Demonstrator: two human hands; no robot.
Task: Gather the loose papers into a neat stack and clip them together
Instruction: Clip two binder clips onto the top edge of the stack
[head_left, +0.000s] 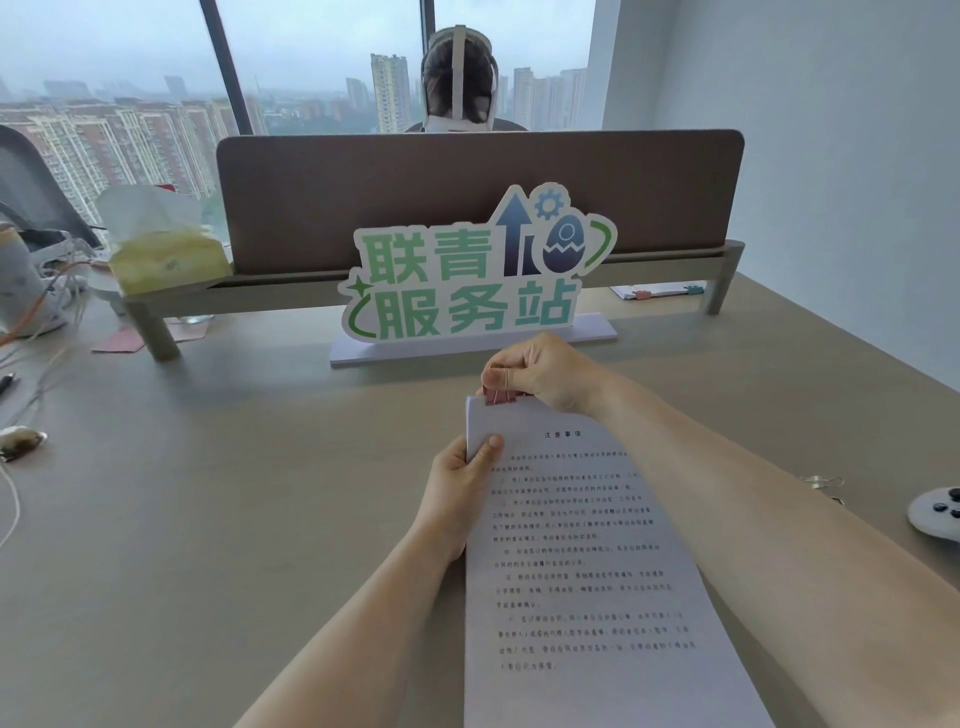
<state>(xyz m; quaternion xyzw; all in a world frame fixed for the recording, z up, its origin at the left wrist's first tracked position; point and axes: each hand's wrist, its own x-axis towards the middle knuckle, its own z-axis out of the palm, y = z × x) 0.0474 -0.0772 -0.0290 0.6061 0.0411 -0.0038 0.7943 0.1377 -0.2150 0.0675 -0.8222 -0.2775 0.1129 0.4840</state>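
Note:
A stack of white printed papers (582, 561) is held above the desk (208, 519), its sheets lined up. My left hand (460, 493) grips the stack's left edge near the top, thumb on the front page. A pink binder clip (500, 396) sits on the top edge at the left corner. My right hand (540, 371) pinches the clip from above, fingers curled round its handles.
A green-lettered sign (467, 280) on a white base stands just beyond my hands. Behind it is a brown divider (467, 176) with a person seated past it. A tissue pack (166, 254) and cables lie at left. A spare clip (823, 483) and white controller (937, 512) lie at right.

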